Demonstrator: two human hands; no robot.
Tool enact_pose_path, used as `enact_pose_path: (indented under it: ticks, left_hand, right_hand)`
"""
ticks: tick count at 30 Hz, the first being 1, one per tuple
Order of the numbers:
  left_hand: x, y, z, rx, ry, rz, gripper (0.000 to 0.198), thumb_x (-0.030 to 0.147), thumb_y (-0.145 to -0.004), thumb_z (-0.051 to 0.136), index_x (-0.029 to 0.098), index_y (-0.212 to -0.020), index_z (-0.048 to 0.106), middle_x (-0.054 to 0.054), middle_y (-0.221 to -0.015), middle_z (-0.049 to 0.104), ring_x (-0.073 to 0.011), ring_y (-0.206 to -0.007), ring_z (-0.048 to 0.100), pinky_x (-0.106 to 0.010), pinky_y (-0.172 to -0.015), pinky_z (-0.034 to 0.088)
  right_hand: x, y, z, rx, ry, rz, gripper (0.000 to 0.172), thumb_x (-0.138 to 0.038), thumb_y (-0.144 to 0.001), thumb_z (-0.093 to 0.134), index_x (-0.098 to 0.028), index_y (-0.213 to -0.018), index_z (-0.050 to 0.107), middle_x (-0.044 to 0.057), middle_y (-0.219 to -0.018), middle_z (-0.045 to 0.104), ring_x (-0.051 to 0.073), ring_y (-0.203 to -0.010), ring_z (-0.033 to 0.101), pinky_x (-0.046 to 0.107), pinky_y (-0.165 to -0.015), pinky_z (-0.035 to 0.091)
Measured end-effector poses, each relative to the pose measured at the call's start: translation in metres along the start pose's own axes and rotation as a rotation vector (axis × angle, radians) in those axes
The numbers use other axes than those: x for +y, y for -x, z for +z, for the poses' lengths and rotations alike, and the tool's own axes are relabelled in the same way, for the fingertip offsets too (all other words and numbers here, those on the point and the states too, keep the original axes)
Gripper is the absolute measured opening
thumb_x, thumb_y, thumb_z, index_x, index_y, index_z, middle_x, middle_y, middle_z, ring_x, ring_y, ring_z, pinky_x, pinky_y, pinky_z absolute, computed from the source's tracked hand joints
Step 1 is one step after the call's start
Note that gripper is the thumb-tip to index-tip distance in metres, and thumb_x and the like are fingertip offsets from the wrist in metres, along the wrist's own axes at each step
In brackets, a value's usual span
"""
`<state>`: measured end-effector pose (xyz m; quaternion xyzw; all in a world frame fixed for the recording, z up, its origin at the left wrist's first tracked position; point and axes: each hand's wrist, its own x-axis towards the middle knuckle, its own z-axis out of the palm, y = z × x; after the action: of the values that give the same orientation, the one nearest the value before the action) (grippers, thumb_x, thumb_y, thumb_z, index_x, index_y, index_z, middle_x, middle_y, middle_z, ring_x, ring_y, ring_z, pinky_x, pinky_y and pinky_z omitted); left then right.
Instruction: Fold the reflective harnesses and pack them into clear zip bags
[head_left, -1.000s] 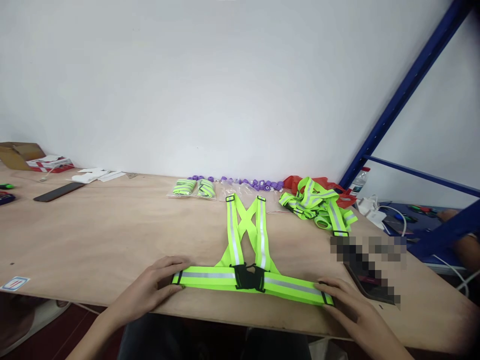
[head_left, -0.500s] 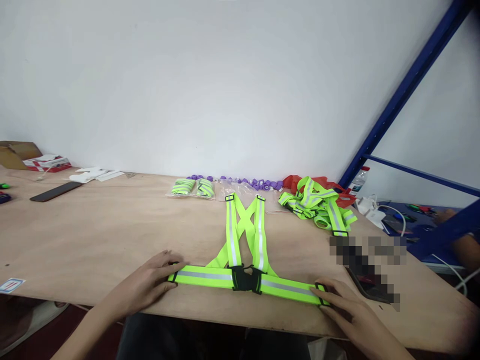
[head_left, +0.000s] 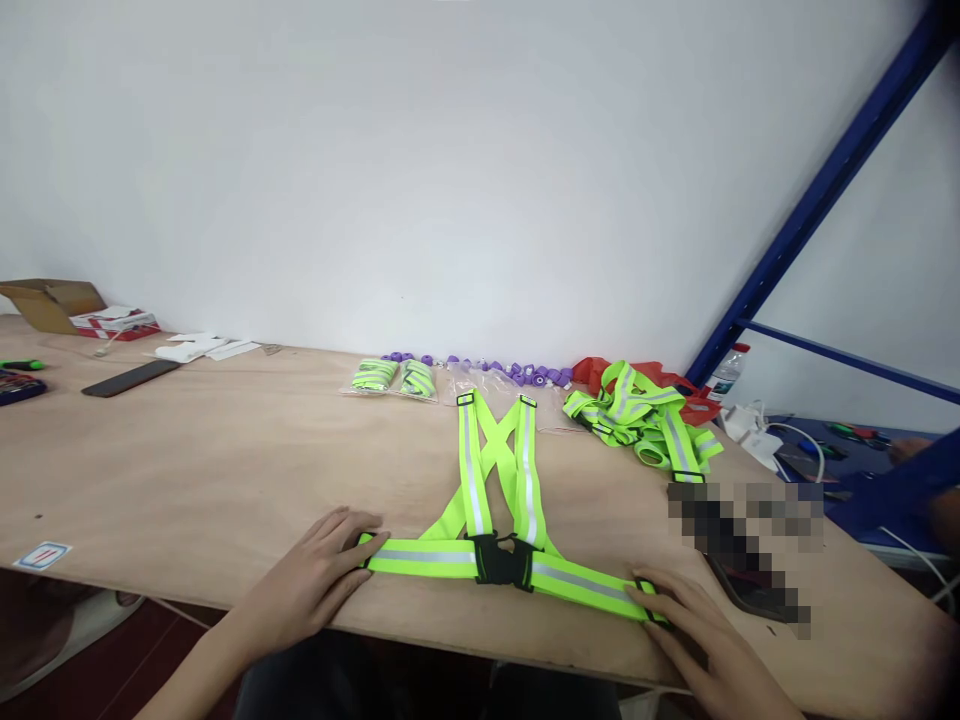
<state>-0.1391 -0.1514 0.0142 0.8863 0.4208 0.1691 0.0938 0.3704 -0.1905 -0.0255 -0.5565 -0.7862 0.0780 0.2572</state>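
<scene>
A neon-yellow reflective vest made of elastic straps lies flat on the wooden table, its shoulder straps crossed in an X away from me. Silver stripes run along the straps. At its front middle sits a black buckle, fastened. My left hand pinches the left end of the waist strap by its black slider, which the fingers partly cover. At the opposite end, my right hand has thumb and fingers closed around the other slider. Both hands rest low against the tabletop.
Behind the vest are two bagged vests, a clear plastic bag and purple rolls. Tangled reflective straps lie right, near a phone, a bottle and a blue metal frame. A cardboard box stands far left.
The view has shifted slightly, so everything sits a little further right. Both hands keep hold of the waist strap's ends, and the vest lies as before.
</scene>
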Motion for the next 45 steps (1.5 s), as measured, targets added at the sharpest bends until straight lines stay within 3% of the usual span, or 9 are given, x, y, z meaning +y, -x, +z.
enact_pose_path:
  ticks: [4, 7, 12, 15, 20, 27, 39, 42, 45]
  left_hand:
    - [0.013, -0.002, 0.002, 0.066, -0.09, -0.001, 0.05, 0.032, -0.099, 0.052, 0.036, -0.148, 0.043, -0.005, -0.147, 0.052, -0.0302, -0.137, 0.045, -0.051, -0.114, 0.038]
    - [0.045, -0.015, 0.004, 0.113, -0.127, 0.024, 0.054, 0.032, -0.101, 0.049, 0.034, -0.153, 0.033, -0.005, -0.154, 0.044, -0.0302, -0.143, 0.038, -0.055, -0.116, 0.033]
    - [0.111, -0.057, 0.029, -0.038, -0.046, 0.202, 0.059, 0.028, -0.095, 0.057, 0.031, -0.15, 0.037, -0.005, -0.159, 0.036, -0.0294, -0.148, 0.028, -0.057, -0.119, 0.027]
    - [0.128, -0.079, 0.051, -0.056, -0.042, 0.149, 0.062, 0.029, -0.091, 0.064, 0.029, -0.148, 0.039, -0.009, -0.16, 0.033, -0.0339, -0.149, 0.023, -0.062, -0.118, 0.025]
    - [0.124, -0.087, 0.069, -0.123, 0.0, 0.089, 0.063, 0.032, -0.094, 0.06, 0.028, -0.151, 0.034, -0.013, -0.163, 0.025, -0.0346, -0.149, 0.023, -0.062, -0.116, 0.026]
    - [0.12, -0.082, 0.074, -0.128, 0.081, 0.103, 0.057, 0.05, -0.102, 0.04, 0.027, -0.153, 0.031, -0.012, -0.165, 0.018, -0.0297, -0.152, 0.017, -0.059, -0.118, 0.023]
    - [0.119, -0.08, 0.074, -0.082, 0.06, 0.128, 0.056, 0.045, -0.1, 0.048, 0.029, -0.152, 0.034, -0.01, -0.162, 0.027, -0.0278, -0.15, 0.023, -0.052, -0.119, 0.024]
    - [0.119, -0.079, 0.073, -0.107, 0.081, 0.116, 0.055, 0.046, -0.101, 0.044, 0.029, -0.153, 0.032, -0.011, -0.163, 0.025, -0.0275, -0.15, 0.022, -0.053, -0.119, 0.024]
    - [0.118, -0.079, 0.074, -0.122, 0.106, 0.102, 0.055, 0.048, -0.101, 0.044, 0.031, -0.152, 0.032, -0.01, -0.164, 0.023, -0.028, -0.15, 0.023, -0.054, -0.119, 0.024]
  right_hand:
    - [0.001, 0.005, 0.003, -0.009, 0.06, -0.019, 0.033, -0.047, -0.093, 0.055, -0.032, -0.115, 0.075, 0.008, -0.137, 0.063, 0.031, -0.126, 0.059, 0.045, -0.104, 0.052]
    - [-0.004, 0.002, 0.005, 0.007, 0.112, -0.043, 0.038, -0.049, -0.092, 0.056, -0.033, -0.122, 0.071, 0.007, -0.142, 0.059, 0.033, -0.132, 0.054, 0.049, -0.103, 0.052]
    - [-0.036, -0.033, 0.009, -0.018, 0.108, -0.088, 0.039, -0.045, -0.098, 0.046, -0.033, -0.129, 0.066, 0.006, -0.142, 0.059, 0.031, -0.135, 0.051, 0.051, -0.108, 0.048]
    - [-0.061, -0.061, 0.013, -0.071, 0.054, -0.141, 0.041, -0.043, -0.1, 0.041, -0.031, -0.132, 0.064, 0.007, -0.141, 0.06, 0.029, -0.134, 0.052, 0.05, -0.11, 0.046]
    - [-0.085, -0.088, 0.025, -0.259, 0.011, -0.15, 0.051, -0.046, -0.101, 0.038, -0.025, -0.146, 0.049, 0.007, -0.151, 0.05, 0.025, -0.139, 0.046, 0.046, -0.117, 0.037]
    - [-0.083, -0.11, 0.041, -0.488, 0.032, -0.09, 0.066, -0.059, -0.099, 0.035, -0.022, -0.153, 0.038, 0.009, -0.16, 0.033, 0.026, -0.149, 0.028, 0.047, -0.122, 0.023]
    - [-0.051, -0.167, 0.071, -0.468, 0.164, -0.009, 0.087, -0.071, -0.092, 0.035, -0.017, -0.159, 0.02, 0.016, -0.164, 0.021, 0.032, -0.152, 0.017, 0.05, -0.12, 0.02]
    - [-0.04, -0.185, 0.081, -0.418, 0.187, 0.006, 0.091, -0.073, -0.091, 0.034, -0.022, -0.16, 0.006, 0.013, -0.165, 0.018, 0.032, -0.152, 0.016, 0.053, -0.119, 0.019]
    - [-0.032, -0.2, 0.087, -0.425, 0.2, 0.016, 0.091, -0.076, -0.09, 0.03, -0.024, -0.16, 0.004, 0.01, -0.166, 0.016, 0.032, -0.152, 0.014, 0.051, -0.12, 0.018]
